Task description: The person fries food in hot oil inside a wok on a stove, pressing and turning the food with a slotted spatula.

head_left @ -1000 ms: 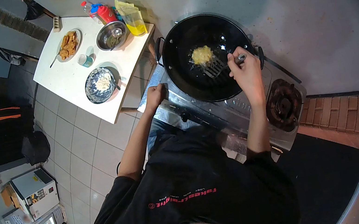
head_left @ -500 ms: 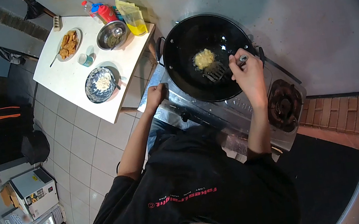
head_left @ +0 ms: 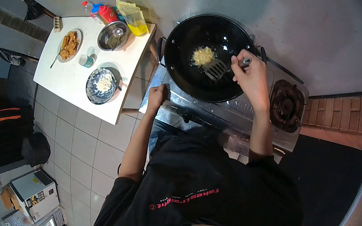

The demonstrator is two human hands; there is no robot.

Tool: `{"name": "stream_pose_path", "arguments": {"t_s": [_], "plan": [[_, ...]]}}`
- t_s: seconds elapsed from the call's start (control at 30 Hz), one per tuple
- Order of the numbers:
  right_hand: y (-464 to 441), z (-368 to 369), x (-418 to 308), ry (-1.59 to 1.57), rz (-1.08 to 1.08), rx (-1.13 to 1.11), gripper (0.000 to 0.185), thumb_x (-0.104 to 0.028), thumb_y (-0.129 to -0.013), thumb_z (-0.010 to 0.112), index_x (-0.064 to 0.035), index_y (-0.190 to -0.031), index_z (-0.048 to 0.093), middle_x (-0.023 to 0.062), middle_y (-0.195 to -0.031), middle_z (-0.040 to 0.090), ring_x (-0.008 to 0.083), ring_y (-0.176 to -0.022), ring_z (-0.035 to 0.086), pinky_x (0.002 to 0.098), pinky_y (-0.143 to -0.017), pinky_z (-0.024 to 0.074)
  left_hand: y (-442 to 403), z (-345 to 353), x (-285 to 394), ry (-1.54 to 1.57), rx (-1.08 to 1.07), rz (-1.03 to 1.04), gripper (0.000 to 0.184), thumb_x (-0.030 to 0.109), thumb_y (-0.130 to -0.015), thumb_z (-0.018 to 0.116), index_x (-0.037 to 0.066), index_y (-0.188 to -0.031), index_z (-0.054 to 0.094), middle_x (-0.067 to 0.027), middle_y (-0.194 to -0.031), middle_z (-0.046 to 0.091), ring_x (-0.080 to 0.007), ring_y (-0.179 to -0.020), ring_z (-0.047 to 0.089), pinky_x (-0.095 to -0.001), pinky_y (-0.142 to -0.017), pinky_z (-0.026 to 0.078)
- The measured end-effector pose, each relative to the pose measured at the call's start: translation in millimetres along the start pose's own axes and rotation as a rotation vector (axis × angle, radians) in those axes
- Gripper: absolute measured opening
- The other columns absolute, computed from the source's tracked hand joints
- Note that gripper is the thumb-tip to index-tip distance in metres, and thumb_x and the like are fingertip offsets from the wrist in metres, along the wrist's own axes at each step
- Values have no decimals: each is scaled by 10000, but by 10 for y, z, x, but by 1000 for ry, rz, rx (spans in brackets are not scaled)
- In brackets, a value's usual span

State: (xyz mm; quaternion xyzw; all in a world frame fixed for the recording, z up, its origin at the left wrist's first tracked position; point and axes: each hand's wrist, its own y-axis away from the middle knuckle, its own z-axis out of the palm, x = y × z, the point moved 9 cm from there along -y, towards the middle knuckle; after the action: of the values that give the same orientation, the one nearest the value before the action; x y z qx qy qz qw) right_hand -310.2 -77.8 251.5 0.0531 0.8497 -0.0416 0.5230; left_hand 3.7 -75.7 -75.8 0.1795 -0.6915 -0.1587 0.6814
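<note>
A slotted spatula [head_left: 216, 70] is in my right hand [head_left: 252, 75], fingers wrapped round its handle. Its slotted head dips into the black wok [head_left: 186, 84], close beside a pale yellow piece of frying food [head_left: 203, 56] with small bubbles around it. My left hand [head_left: 156, 98] is closed in a fist at the left end of the steel gas stove [head_left: 210, 115], near the wok's left side. Whatever those fingers may grip is hidden.
Left of the stove, a white table [head_left: 67, 81] bears a plate of fried pieces [head_left: 70, 44], a steel bowl [head_left: 113, 35], a cup [head_left: 85, 61], a dark bowl of white batter [head_left: 101, 85], squeeze bottles [head_left: 107, 14] and a yellow pouch [head_left: 132, 17]. An uncovered burner [head_left: 287, 104] lies right of the wok.
The food has shifted slightly left and up in the wok. The spatula's head has turned, so its slots show more plainly. My left hand has stayed in place.
</note>
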Motion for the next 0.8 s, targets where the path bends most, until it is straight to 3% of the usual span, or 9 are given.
{"name": "stream_pose_path", "arguments": {"t_s": [0.13,0.37,0.43,0.53,0.8], "plan": [[-32,-44,11,132,-133,40,250,-64,-910,636,59,-772,468,138,-683,502,200,-553,459,362,-553,392,35,19,46,-6,1,9,476,309,-978,529,101,-550,506,2,-499,473,-119,-397,417,-294,-388,301],[-14,36,58,68,-108,-11,244,-60,-907,639,59,-770,475,138,-681,502,206,-549,439,362,-548,386,22,17,21,-1,-13,9,481,309,-983,524,97,-551,517,4,-500,474,-115,-397,410,-292,-388,289],[13,-15,38,-14,15,17,235,-58,-906,639,61,-774,485,139,-680,501,204,-549,428,362,-549,384,-2,9,-15,-1,-12,10,481,309,-982,526,101,-548,510,5,-501,474,-115,-397,409,-291,-388,288],[-13,-42,37,111,-109,31,237,-62,-907,642,59,-777,486,137,-680,499,189,-549,430,359,-546,386,-21,0,-42,2,-30,-5,483,310,-980,526,109,-542,495,6,-500,472,-115,-397,410,-290,-388,289],[30,4,14,36,-36,-2,244,-66,-910,643,57,-779,478,133,-682,488,176,-555,415,351,-543,379,100,20,113,-50,8,-20,504,341,-975,518,114,-527,482,0,-490,466,-114,-386,404,-289,-379,282]]}}
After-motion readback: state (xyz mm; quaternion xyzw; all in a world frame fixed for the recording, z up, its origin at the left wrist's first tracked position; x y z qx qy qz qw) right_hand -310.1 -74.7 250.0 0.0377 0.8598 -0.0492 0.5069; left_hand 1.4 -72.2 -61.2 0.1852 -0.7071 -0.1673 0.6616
